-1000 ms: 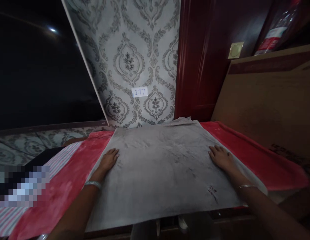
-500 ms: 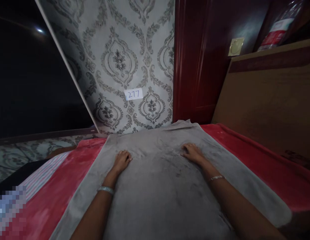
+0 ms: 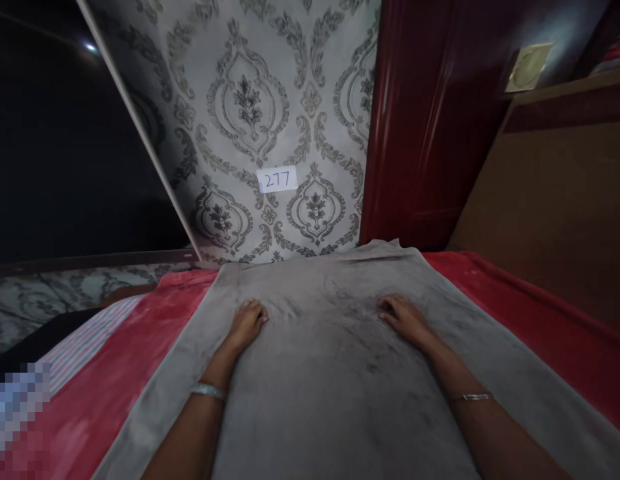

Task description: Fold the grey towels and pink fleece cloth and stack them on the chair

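A grey plush cloth (image 3: pixel 310 373) lies spread out in front of me, with small wrinkles and darker brushed patches on its far half. Resting on its left side is my left hand (image 3: pixel 249 320), palm down with the fingers loosely bent; no fold of cloth shows between them. My right hand (image 3: pixel 406 320) touches the cloth on the right, its fingers curved and a gap visible between thumb and forefinger. A wide stretch of cloth separates the two hands. Each wrist wears a bracelet.
Red fabric (image 3: pixel 470 280) shows along both sides of the grey cloth. Behind stands a patterned wall with a paper label (image 3: pixel 277 179) reading 277. A dark screen (image 3: pixel 80 153) is at the left, a cardboard box (image 3: pixel 555 187) at the right. Striped fabric (image 3: pixel 93 333) lies at the left.
The view has shifted a little, and the bottle at the upper right is mostly out of frame. My right hand sits slightly further right; my left hand stays nearly in place.
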Available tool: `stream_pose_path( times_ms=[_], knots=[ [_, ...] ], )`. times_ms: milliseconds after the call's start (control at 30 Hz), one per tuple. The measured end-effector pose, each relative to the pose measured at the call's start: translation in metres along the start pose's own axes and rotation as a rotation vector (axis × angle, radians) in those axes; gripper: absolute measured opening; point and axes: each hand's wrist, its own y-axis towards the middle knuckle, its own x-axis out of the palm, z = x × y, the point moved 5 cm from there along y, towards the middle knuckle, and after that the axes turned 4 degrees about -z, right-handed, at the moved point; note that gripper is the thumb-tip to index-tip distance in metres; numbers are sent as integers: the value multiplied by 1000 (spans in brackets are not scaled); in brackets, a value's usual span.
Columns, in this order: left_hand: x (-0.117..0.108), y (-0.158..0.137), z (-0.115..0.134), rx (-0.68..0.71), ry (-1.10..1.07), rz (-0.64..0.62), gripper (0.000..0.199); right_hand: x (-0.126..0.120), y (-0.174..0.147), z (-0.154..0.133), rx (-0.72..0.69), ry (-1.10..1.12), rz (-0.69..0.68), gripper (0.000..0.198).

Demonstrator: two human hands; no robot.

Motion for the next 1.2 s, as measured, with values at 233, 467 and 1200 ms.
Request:
stream_pose_path(
  times_ms=[233, 467, 1200],
  knots=[
    [-11, -7, 10, -2, 6, 191, 17, 10, -1, -3, -57, 25, 55, 41],
    [-16, -9, 11, 135, -182, 392, 15, 16, 0, -25, -211, 66, 17, 57],
    [-62, -47, 31, 269, 42, 731, 33, 9, -3, -46, -335, 131, 121, 50]
  ],
)
